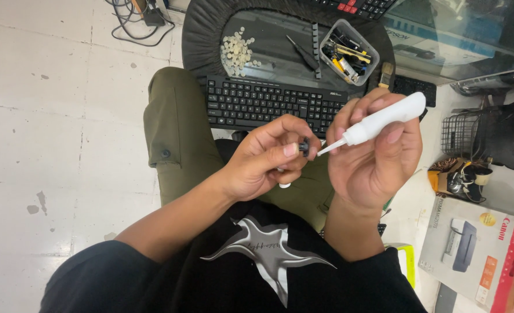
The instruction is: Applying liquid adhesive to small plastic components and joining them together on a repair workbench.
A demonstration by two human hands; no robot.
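My left hand (268, 156) pinches a small black part (304, 148) between thumb and fingers, with something small and white showing under the fingers. My right hand (376, 153) grips a white squeeze bottle (387, 117) with a thin nozzle; its tip touches the black part. Both hands hover above my lap, just in front of a black keyboard (263, 103) resting on my knee.
A round dark tray (202, 35) holds several small pale caps (237, 52), a screwdriver (302, 53) and a clear tub of tools (348, 52). A printer box (477, 249) and wire basket (463, 133) sit at right. Cables (135, 20) lie on the tiled floor.
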